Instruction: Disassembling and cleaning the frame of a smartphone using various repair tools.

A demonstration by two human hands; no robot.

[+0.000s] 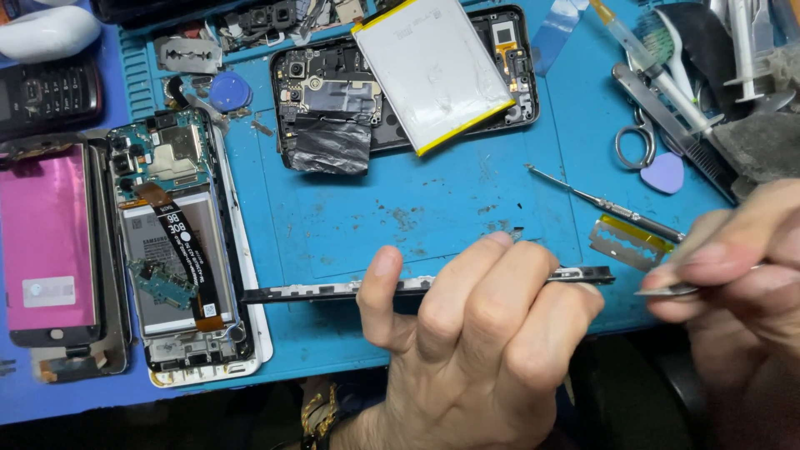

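My left hand (475, 333) grips a thin black phone frame (308, 292) edge-on, held level above the blue work mat (433, 200). At the lower right, my right hand (737, 267) pinches a slim metal tool (667, 290) whose tip points at the right end of the frame. An opened black phone (333, 100) lies at the top centre with a silver, yellow-edged battery (429, 71) tilted on it. On the left rests an opened white phone (179, 250) with its battery and a black flex cable exposed.
A pink-backed screen (46, 237) and a keypad phone (50, 96) sit at far left. A screwdriver (608, 204), razor blade (629, 242), purple pick (664, 173), scissors (635, 146), syringes and a brush crowd the right. A blue pick (229, 90) and another blade (187, 57) lie at top left.
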